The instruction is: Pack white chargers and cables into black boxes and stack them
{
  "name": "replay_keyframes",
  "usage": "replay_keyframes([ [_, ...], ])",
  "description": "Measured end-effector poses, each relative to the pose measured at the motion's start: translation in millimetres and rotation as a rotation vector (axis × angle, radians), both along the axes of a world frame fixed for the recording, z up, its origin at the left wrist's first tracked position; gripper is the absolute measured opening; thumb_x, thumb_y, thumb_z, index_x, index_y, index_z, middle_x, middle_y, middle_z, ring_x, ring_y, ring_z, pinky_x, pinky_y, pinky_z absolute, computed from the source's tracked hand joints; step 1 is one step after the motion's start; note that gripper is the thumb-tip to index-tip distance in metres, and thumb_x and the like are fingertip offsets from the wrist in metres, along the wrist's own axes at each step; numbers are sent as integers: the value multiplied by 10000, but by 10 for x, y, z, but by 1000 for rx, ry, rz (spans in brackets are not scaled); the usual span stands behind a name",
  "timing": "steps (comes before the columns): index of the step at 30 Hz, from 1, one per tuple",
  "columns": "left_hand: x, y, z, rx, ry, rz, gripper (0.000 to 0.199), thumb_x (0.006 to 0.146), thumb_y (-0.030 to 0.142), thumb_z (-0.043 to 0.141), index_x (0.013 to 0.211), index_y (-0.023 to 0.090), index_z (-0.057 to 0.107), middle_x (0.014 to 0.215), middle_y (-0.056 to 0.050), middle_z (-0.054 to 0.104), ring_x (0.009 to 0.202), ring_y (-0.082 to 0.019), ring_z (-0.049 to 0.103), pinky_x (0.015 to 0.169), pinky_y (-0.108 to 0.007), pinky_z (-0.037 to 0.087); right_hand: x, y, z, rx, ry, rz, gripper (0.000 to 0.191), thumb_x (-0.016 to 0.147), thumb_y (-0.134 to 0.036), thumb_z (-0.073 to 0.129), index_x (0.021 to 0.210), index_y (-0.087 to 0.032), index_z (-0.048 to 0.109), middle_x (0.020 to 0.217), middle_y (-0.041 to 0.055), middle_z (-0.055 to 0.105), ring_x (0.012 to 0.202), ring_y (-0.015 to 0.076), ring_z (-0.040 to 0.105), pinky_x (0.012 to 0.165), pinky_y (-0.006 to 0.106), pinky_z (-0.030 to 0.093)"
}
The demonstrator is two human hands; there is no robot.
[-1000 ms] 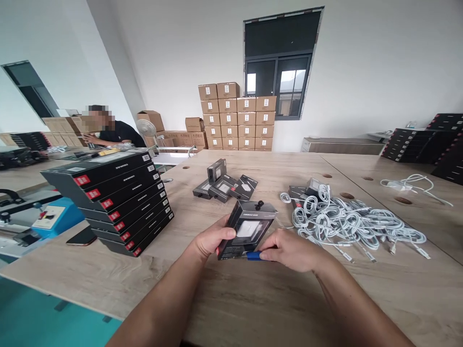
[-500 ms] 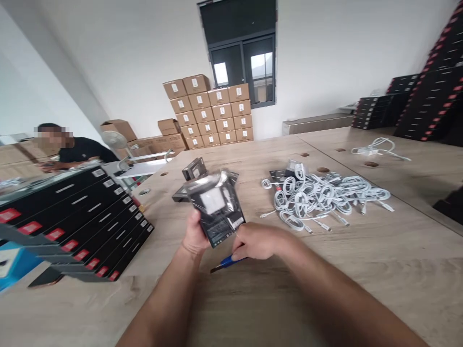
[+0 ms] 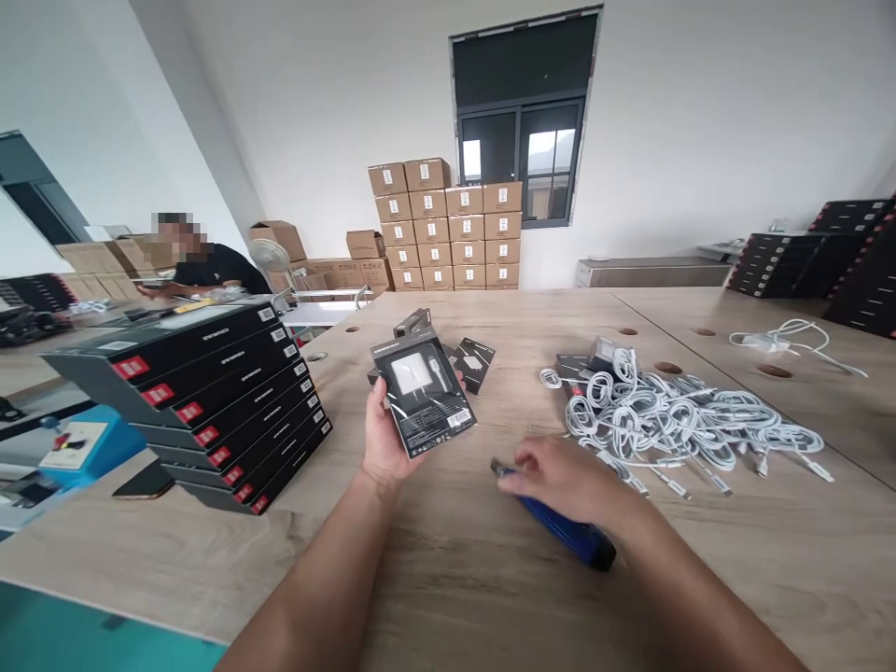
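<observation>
Box [image 3: 438, 415]: is leaning back in the left hand above the tabletop [image 3: 434, 588], its printed face showing a white adapter [image 3: 412, 373].
Left hand [image 3: 384, 443]: is holding the box, thumb lying along the near-side edge and fingers wrapping behind to the far edge; this wide support is probably serving better than pinching the clear front, which could be denting.
Right hand [image 3: 570, 476]: is hovering low, fingers curling over the narrow end of the blue tool; whether it is gripping firmly or loosening, I cannot tell.
Blue tool [image 3: 560, 528]: is lying slantwise under the right palm, looking like a cutter; its metal-looking tip is pointing away from the wrist, roughly toward the box side, so leaving that gap between them is likely guarding both the left fingers and the packaging.
Cables [image 3: 672, 420]: are sprawling in loops just beyond the right hand; a sweeping wrist could be snagging them, so moving low and short is safer.
Smaller packages [image 3: 479, 359]: are sitting behind the box, partly hidden.
Stack [image 3: 245, 387]: is standing left of the forearm, leaning slightly, so elbow room is mattering.
</observation>
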State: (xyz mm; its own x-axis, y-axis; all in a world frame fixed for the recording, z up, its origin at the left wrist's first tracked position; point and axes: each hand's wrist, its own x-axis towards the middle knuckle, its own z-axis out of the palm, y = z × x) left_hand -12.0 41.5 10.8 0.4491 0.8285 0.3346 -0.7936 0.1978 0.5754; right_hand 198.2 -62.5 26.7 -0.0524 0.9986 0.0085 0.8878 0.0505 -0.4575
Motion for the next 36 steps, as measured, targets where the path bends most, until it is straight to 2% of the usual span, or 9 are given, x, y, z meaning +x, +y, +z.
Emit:
replay_keyframes([
  [4, 51, -64, -47, -3, 74, -107, 711, 817, 671, 525, 1270, 131, 620, 1173, -151, 716, 1172, -386, 627, 1015, -553, 479, -45, 89, -82, 107, 654, 47, 559, 905, -715, 398, 921, -209, 634, 920, 56, 683, 829, 210, 637, 659, 311, 425],
  [9, 206, -58, -130, -56, 286, -131, 664, 726, 724, 622, 1028, 134, 661, 970, -131, 735, 998, -357, 672, 853, -453, 533, -230, 174, -225, 40, 1003, 175, 461, 871, -652, 548, 857, -194, 601, 741, 29, 645, 663, 171, 600, 513, 266, 354],
  [12, 253, -49, -132, 51, 445, 310, 502, 712, 649, 711, 859, 188, 578, 796, -31, 656, 802, -219, 627, 718, -315, 482, -239, 199, -259, 186, 995, 18, 503, 851, -683, 543, 900, -188, 621, 697, 28, 639, 578, 167, 553, 473, 278, 342],
  [14, 255, -82, -125, 231, 634, 638, 434, 724, 564, 741, 781, 210, 497, 701, 32, 538, 690, -149, 525, 654, -265, 400, -210, 200, -262, 303, 876, -111, 529, 850, -697, 534, 961, -190, 637, 692, 23, 636, 551, 170, 530, 501, 302, 389],
  [16, 261, -153, -118, 457, 918, 823, 424, 736, 535, 732, 717, 213, 457, 683, 43, 468, 653, -136, 459, 623, -265, 338, -187, 190, -265, 411, 741, -188, 520, 858, -686, 539, 1003, -198, 647, 723, 27, 655, 571, 184, 546, 576, 333, 451],
  [19, 309, -278, -113, 673, 1279, 891, 407, 753, 531, 693, 647, 209, 468, 714, 15, 497, 656, -153, 475, 615, -293, 311, -200, 169, -288, 497, 622, -188, 492, 883, -658, 530, 1056, -213, 646, 878, 63, 719, 715, 232, 634, 689, 362, 500],
  [22, 370, -333, -122, 691, 1412, 889, 288, 811, 410, 609, 631, 213, 500, 728, -5, 545, 670, -171, 513, 625, -308, 310, -247, 163, -325, 531, 544, -175, 471, 903, -639, 509, 1070, -218, 642, 965, 86, 741, 833, 264, 669, 752, 369, 508],
  [32, 260, -114, -192, 671, 1415, 895, 247, 831, 210, 474, 586, 217, 440, 704, -18, 555, 673, -184, 522, 621, -313, 295, -232, 138, -289, 538, 630, -192, 450, 889, -621, 563, 1065, -216, 648, 1026, 77, 743, 949, 265, 672, 838, 371, 501],
  [36, 222, -148, -143, 652, 1337, 923, 331, 931, 348, 439, 628, 214, 446, 721, -5, 546, 702, -171, 533, 655, -297, 337, -204, 142, -241, 522, 772, -186, 445, 859, -596, 629, 1081, -210, 650, 1071, 80, 741, 987, 264, 674, 882, 373, 508],
])
